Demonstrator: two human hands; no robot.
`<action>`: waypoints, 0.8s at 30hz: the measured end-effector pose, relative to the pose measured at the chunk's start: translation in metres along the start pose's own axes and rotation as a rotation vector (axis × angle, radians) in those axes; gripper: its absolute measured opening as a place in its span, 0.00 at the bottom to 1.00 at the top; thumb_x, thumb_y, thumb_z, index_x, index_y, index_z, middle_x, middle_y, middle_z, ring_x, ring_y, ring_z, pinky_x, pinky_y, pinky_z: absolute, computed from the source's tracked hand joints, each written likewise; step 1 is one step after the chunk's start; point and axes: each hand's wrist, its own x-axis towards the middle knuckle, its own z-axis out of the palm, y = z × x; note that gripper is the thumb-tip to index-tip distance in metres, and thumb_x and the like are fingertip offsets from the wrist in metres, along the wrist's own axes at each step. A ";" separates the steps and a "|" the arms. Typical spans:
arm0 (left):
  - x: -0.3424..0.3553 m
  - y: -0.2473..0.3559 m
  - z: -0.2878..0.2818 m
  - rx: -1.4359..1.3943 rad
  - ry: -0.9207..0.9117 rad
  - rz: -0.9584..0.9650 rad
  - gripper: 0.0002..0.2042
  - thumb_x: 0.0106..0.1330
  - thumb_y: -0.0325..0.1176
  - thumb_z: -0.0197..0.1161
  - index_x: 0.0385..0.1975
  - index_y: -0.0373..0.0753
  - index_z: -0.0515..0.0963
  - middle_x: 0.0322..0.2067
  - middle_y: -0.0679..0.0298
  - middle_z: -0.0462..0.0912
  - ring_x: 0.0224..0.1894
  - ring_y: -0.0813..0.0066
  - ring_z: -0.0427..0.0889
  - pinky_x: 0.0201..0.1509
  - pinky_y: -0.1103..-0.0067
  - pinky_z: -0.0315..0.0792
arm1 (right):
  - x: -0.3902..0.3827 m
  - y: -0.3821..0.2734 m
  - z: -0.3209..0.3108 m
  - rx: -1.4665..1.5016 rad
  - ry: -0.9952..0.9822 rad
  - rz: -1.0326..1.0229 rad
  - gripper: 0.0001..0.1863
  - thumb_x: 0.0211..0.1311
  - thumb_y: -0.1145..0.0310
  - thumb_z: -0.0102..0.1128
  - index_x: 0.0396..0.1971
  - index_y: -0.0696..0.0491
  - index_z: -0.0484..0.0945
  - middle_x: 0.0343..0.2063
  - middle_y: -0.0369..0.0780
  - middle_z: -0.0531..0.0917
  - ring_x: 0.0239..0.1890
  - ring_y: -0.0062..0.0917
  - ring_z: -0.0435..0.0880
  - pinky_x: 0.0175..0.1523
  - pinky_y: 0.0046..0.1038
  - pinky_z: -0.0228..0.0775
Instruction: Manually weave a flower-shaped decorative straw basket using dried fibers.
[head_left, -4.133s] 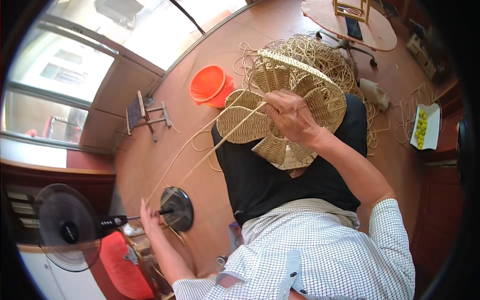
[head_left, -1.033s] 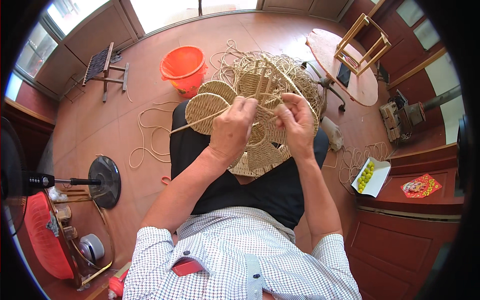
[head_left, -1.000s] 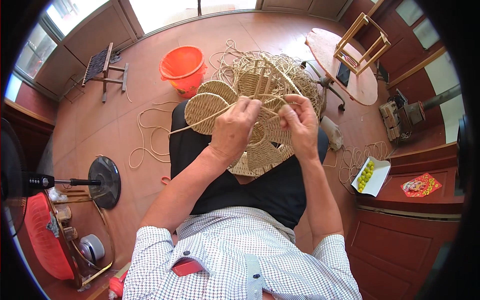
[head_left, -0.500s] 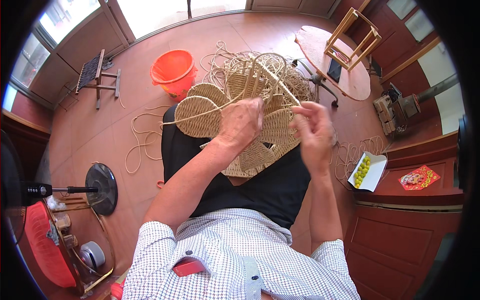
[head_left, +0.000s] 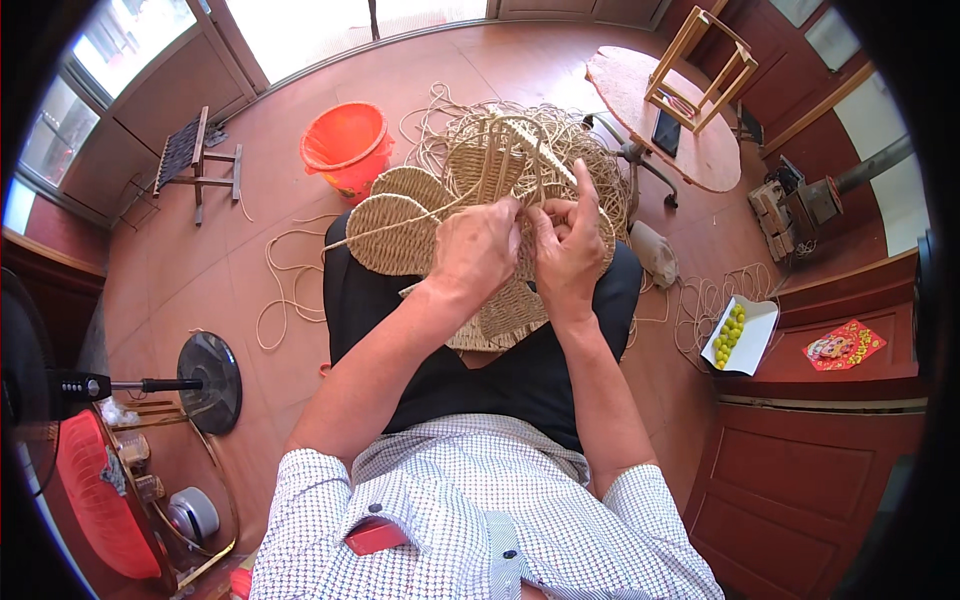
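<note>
A woven straw-cord piece with rounded, petal-like panels [head_left: 385, 235] rests over my lap between my knees. My left hand [head_left: 473, 247] is closed at its middle, fingers pinched on a strand of straw cord [head_left: 365, 238] that trails out to the left. Close beside it, my right hand [head_left: 567, 250] pinches at the same spot with thumb and fingers, its index finger pointing up. What lies between the right fingertips is largely hidden, but it appears to be cord. Loops of cord stand up from the piece just beyond both hands.
A tangled heap of straw cord [head_left: 590, 150] lies on the floor ahead. Left of it stands a red bucket [head_left: 347, 140]. A wooden-topped table [head_left: 640, 85] is at the far right, a white tray of green fruit [head_left: 757, 335] at the right, and a fan base [head_left: 210, 382] at the left.
My right hand has come in from the right and now meets my left hand at the woven piece. The left hand has stayed nearly in place, still closed on the cord.
</note>
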 end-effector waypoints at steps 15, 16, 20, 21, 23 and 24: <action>-0.004 -0.015 0.022 0.236 0.383 0.422 0.06 0.71 0.31 0.69 0.44 0.43 0.81 0.45 0.60 0.84 0.50 0.55 0.85 0.55 0.62 0.80 | 0.005 0.098 -0.168 0.950 0.017 0.456 0.24 0.68 0.81 0.65 0.62 0.55 0.73 0.39 0.33 0.77 0.34 0.14 0.76 0.43 0.19 0.76; -0.005 -0.012 0.020 0.238 0.380 0.413 0.06 0.71 0.31 0.69 0.44 0.43 0.82 0.44 0.61 0.85 0.48 0.56 0.86 0.52 0.62 0.81 | 0.002 0.135 -0.216 0.895 0.092 0.480 0.24 0.67 0.82 0.65 0.62 0.55 0.73 0.39 0.33 0.77 0.34 0.14 0.77 0.40 0.19 0.75; 0.004 -0.002 0.030 0.190 0.387 0.487 0.05 0.71 0.31 0.70 0.43 0.44 0.82 0.42 0.62 0.85 0.47 0.57 0.87 0.51 0.62 0.81 | -0.105 0.310 -0.493 0.728 0.784 0.744 0.10 0.65 0.85 0.67 0.43 0.56 0.81 0.31 0.34 0.81 0.24 0.15 0.74 0.24 0.16 0.63; 0.006 -0.002 0.033 0.155 0.372 0.469 0.05 0.71 0.31 0.70 0.43 0.44 0.83 0.42 0.63 0.85 0.47 0.57 0.87 0.50 0.62 0.81 | -0.156 0.315 -0.595 0.789 0.659 0.789 0.06 0.70 0.82 0.64 0.43 0.57 0.83 0.29 0.32 0.78 0.19 0.15 0.68 0.21 0.18 0.60; -0.003 -0.006 0.021 0.219 0.367 0.402 0.05 0.71 0.31 0.70 0.42 0.44 0.83 0.41 0.64 0.85 0.47 0.58 0.87 0.50 0.62 0.81 | -0.221 0.326 -0.653 0.594 1.052 0.868 0.04 0.77 0.70 0.61 0.40 0.50 0.83 0.18 0.29 0.65 0.13 0.19 0.60 0.18 0.26 0.53; 0.000 -0.012 0.023 0.159 0.369 0.407 0.05 0.71 0.31 0.70 0.42 0.45 0.83 0.41 0.65 0.85 0.47 0.59 0.87 0.49 0.63 0.81 | -0.265 0.295 -0.728 0.435 1.164 0.856 0.10 0.79 0.66 0.58 0.32 0.46 0.76 0.15 0.29 0.59 0.12 0.22 0.58 0.17 0.27 0.48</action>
